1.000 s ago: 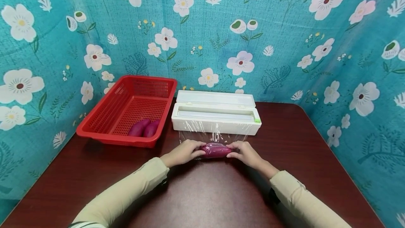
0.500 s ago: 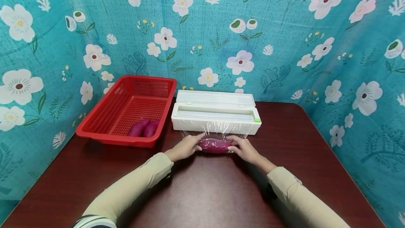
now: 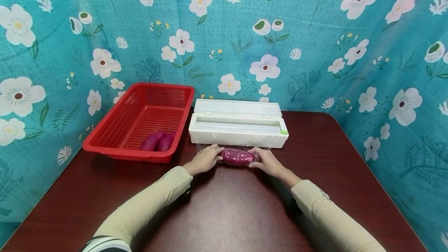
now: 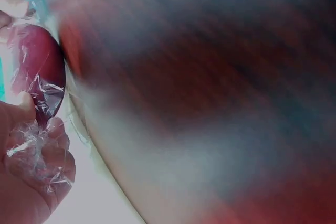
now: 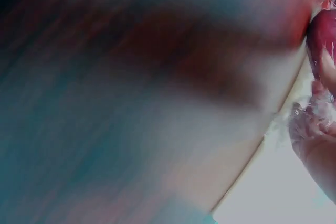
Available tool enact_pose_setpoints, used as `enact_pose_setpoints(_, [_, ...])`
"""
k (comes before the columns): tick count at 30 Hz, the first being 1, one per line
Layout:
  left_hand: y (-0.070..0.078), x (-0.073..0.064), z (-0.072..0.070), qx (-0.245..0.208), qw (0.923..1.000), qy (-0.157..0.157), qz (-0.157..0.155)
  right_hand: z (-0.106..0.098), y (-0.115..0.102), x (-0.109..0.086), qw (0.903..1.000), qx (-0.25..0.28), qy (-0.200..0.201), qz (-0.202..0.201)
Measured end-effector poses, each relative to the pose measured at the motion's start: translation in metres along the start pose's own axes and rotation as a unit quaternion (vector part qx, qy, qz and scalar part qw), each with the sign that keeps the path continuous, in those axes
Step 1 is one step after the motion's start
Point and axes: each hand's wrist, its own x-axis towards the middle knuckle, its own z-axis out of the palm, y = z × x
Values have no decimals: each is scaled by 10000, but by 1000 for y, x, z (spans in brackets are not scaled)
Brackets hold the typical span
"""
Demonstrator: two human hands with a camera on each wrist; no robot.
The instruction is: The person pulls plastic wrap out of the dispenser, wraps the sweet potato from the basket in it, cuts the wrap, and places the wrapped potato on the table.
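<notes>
A purple sweet potato, wrapped in shiny cling film, lies crosswise in front of a white cling film dispenser. My left hand grips its left end, and my right hand holds the right end. Up close in the left wrist view, crinkled cling film spreads over the left fingers beside the sweet potato. Film also bunches over the right hand at the edge of the right wrist view. A sheet of film runs between the sweet potato and the dispenser, whose lid stands open.
To the left stands a red plastic basket with two more sweet potatoes in its near corner. The dark brown table reaches back to a floral teal curtain. A green cutter slider sits at the dispenser's right end.
Both hands have rolled the sweet potato away from me, closer to the dispenser. The stretch of film between them has become shorter. Basket and dispenser stay in place.
</notes>
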Motion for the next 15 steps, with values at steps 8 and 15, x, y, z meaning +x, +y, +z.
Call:
enact_pose_setpoints(8, [-3, 5, -6, -304, 9994, 144, -128, -3, 0, 10, 9985, -176, 357, -363])
enact_pose_setpoints(15, [-5, 7, -10, -475, 9988, 1, 99, -10, -1, 15, 9994, -167, 259, -131])
